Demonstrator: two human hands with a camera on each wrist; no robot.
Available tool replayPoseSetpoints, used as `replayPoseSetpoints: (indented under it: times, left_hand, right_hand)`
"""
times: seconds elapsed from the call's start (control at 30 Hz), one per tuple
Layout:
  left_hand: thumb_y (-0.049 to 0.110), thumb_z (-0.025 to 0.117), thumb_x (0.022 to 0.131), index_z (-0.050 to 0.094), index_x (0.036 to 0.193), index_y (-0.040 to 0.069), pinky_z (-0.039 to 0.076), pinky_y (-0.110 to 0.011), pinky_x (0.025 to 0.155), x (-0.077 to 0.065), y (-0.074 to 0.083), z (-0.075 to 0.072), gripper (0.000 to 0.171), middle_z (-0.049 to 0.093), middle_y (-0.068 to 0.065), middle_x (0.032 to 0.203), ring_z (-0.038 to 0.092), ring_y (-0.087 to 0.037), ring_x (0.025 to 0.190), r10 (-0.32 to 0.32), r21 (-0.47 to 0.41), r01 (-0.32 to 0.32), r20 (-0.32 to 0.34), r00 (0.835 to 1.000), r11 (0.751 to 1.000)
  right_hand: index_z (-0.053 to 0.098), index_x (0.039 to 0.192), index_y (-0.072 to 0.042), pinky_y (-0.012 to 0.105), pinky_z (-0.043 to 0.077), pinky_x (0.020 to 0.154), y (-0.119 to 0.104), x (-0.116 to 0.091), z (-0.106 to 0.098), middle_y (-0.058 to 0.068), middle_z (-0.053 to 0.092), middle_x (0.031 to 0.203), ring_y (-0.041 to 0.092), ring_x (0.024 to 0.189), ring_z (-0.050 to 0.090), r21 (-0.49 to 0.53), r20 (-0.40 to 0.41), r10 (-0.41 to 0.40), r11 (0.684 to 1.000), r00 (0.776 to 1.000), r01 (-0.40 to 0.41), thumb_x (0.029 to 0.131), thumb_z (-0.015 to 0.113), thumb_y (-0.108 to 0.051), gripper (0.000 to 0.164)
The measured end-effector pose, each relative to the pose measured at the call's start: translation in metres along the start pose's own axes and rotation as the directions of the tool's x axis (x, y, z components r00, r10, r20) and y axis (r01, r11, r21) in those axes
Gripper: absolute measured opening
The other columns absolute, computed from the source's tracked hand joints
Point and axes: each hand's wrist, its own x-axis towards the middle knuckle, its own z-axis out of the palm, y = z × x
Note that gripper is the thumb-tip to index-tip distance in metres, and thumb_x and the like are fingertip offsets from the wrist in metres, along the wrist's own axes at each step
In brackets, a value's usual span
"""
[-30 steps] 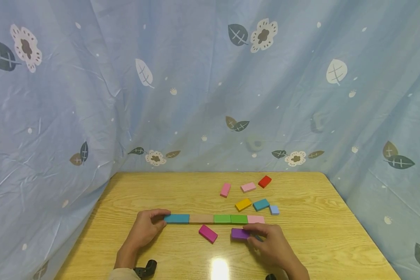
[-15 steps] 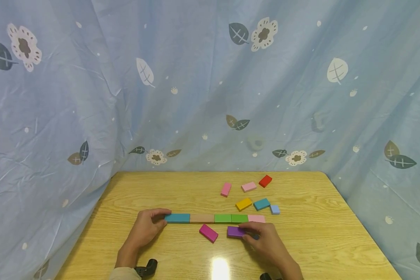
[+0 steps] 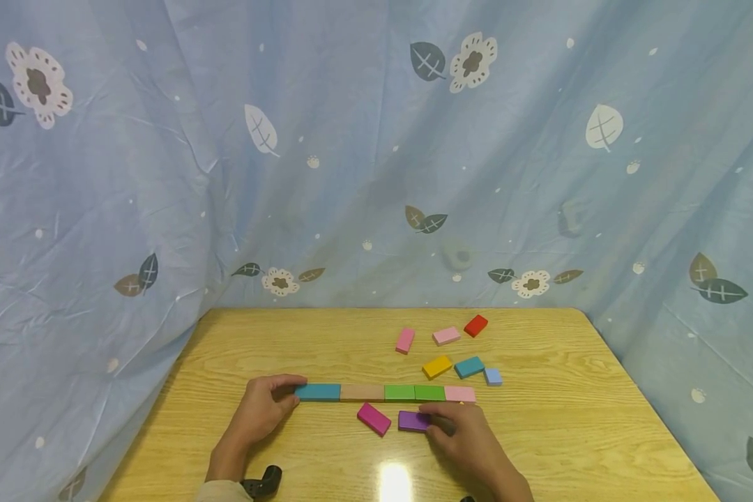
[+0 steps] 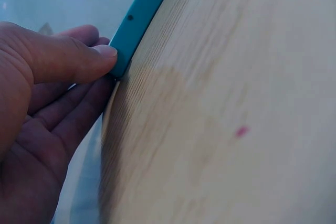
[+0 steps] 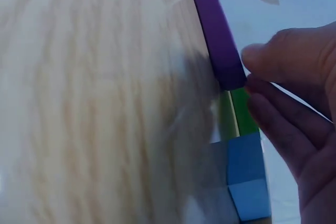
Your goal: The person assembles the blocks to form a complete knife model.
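Note:
In the head view, a straight row of blocks lies across the table: a blue block, a tan block, two green blocks and a pink block. My left hand pinches the blue block's left end; the left wrist view shows the thumb against its side. Just in front of the row, my right hand holds a purple block by its right end, between thumb and fingers. To its left, a magenta block lies slanted, apart from the purple one in the head view.
Behind the row are loose blocks: two pink, one red, one yellow, one teal and a small light blue one. More blue blocks show below my right hand. A patterned curtain borders the table.
My right hand has moved left with the purple block, bringing it nearer the magenta block. My left hand stays at the blue block; the row looks unmoved.

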Motion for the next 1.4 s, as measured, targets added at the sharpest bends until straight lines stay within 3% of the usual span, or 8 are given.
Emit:
replayPoseSetpoints:
  times: [0.2, 0.47, 0.67, 0.93, 1.4]
  left_hand:
    - [-0.006, 0.080, 0.094, 0.083, 0.124, 0.016, 0.064, -0.041, 0.104, 0.000, 0.000, -0.001, 0.037, 0.081, -0.005, 0.127, 0.076, -0.026, 0.123, 0.007, 0.012, -0.007, 0.000, 1.000, 1.000]
    - [-0.006, 0.079, 0.094, 0.083, 0.124, 0.015, 0.065, -0.038, 0.101, 0.000, -0.001, 0.000, 0.037, 0.081, -0.005, 0.127, 0.077, -0.025, 0.121, 0.004, -0.005, -0.004, -0.003, 1.000, 1.000]
    - [-0.006, 0.079, 0.094, 0.083, 0.124, 0.015, 0.065, -0.037, 0.100, 0.000, -0.001, 0.000, 0.036, 0.081, -0.005, 0.126, 0.077, -0.024, 0.121, -0.006, -0.014, 0.006, -0.005, 1.000, 1.000]
    - [-0.006, 0.079, 0.095, 0.083, 0.125, 0.015, 0.065, -0.038, 0.100, -0.001, -0.002, 0.000, 0.037, 0.080, -0.007, 0.128, 0.077, -0.026, 0.121, 0.000, -0.014, 0.000, 0.001, 1.000, 1.000]
    - [-0.006, 0.078, 0.095, 0.082, 0.126, 0.014, 0.065, -0.038, 0.101, 0.000, -0.001, 0.000, 0.037, 0.080, -0.006, 0.128, 0.077, -0.025, 0.121, 0.003, -0.015, -0.003, 0.006, 1.000, 1.000]
  right_hand:
    - [0.085, 0.112, -0.015, 0.036, 0.068, 0.092, -0.005, -0.001, -0.001, -0.007, 0.084, 0.109, 0.015, 0.105, 0.080, -0.009, -0.091, -0.089, 0.996, 0.992, 0.089, 0.087, 0.087, 0.005, 0.032]
    - [0.084, 0.106, -0.012, 0.033, 0.069, 0.086, -0.006, 0.002, 0.006, -0.002, 0.085, 0.105, 0.016, 0.098, 0.081, -0.015, -0.083, -0.236, 0.972, 0.968, 0.235, 0.082, 0.086, 0.011, 0.034]
    - [0.084, 0.106, -0.012, 0.034, 0.069, 0.086, -0.003, 0.008, 0.012, -0.004, 0.084, 0.104, 0.015, 0.098, 0.081, -0.100, -0.080, -0.249, 0.965, 0.965, 0.241, 0.082, 0.087, 0.011, 0.033]
    - [0.084, 0.106, -0.010, 0.033, 0.069, 0.086, -0.002, 0.015, 0.016, -0.003, 0.084, 0.103, 0.016, 0.097, 0.081, -0.134, -0.087, -0.282, 0.954, 0.956, 0.269, 0.081, 0.087, 0.012, 0.034]
    - [0.084, 0.107, -0.011, 0.036, 0.068, 0.090, -0.007, 0.024, 0.017, -0.001, 0.084, 0.106, 0.017, 0.101, 0.080, -0.151, -0.046, -0.209, 0.968, 0.977, 0.200, 0.086, 0.084, 0.012, 0.031]
